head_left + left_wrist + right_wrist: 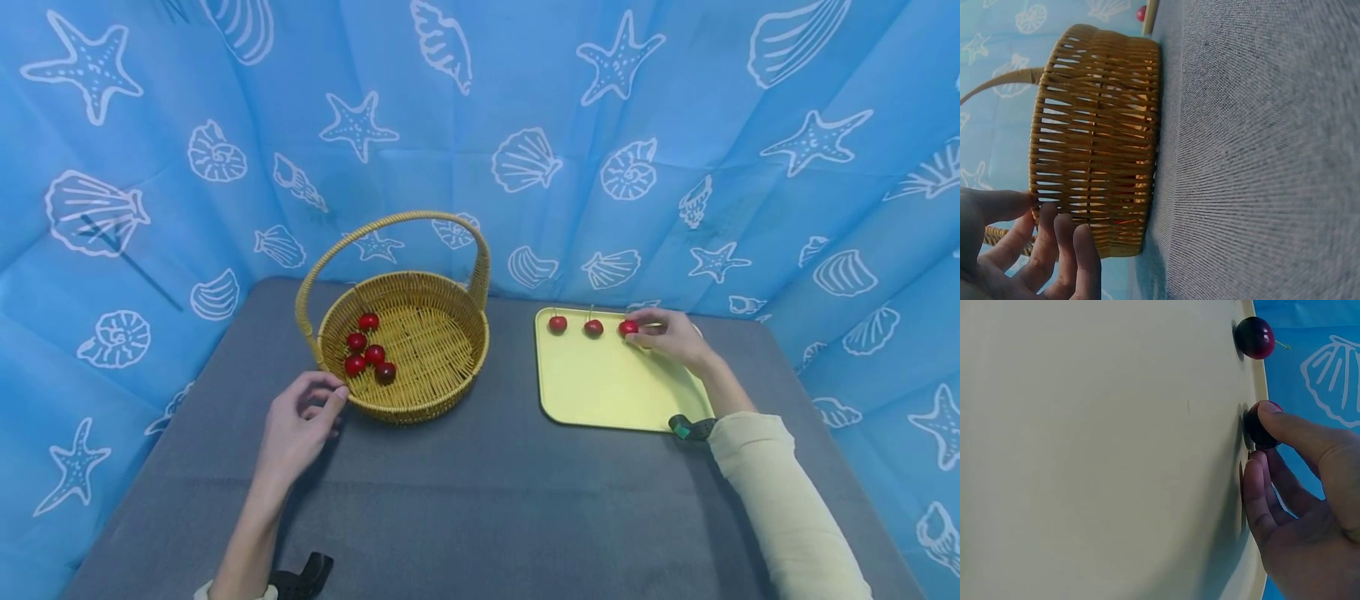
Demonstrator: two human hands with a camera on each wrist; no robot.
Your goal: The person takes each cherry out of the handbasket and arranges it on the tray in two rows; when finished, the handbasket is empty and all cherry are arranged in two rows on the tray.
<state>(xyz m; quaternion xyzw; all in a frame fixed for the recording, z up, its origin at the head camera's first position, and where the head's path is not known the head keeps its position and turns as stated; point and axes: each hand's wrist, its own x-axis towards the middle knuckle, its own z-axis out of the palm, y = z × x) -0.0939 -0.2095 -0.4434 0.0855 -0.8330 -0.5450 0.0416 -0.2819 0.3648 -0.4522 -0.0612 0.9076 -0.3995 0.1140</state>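
My right hand (667, 337) pinches a red cherry (627, 328) between thumb and fingers at the far side of the yellow tray (615, 383). In the right wrist view, that cherry (1261, 425) sits low against the tray's surface near its rim. Two more cherries, one in the middle (593, 328) and one at the left (557, 324), lie in a row beside it. My left hand (303, 421) holds the near left rim of the wicker basket (420, 408), thumb and fingertips at the edge. Inside the basket, several dark red cherries (375, 355) gather on the left.
The basket's tall arched handle (397, 218) rises above it. Both basket and tray stand on a grey cloth-covered table (480, 500). Behind hangs a blue curtain (465, 117) printed with shells and starfish.
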